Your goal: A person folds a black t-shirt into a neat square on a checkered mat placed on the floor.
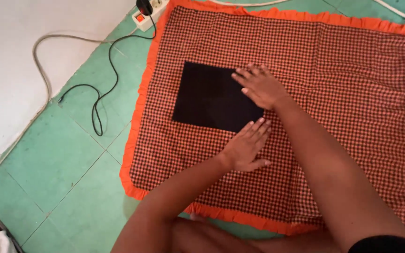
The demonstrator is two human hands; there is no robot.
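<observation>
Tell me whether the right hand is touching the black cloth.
Touching. The head view shows the right hand lying flat on the black cloth, its fingers spread over the cloth's right edge with no gap.

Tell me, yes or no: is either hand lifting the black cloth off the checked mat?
No. The black cloth lies flat on the checked mat, with the right hand and left hand pressed flat at its edges.
</observation>
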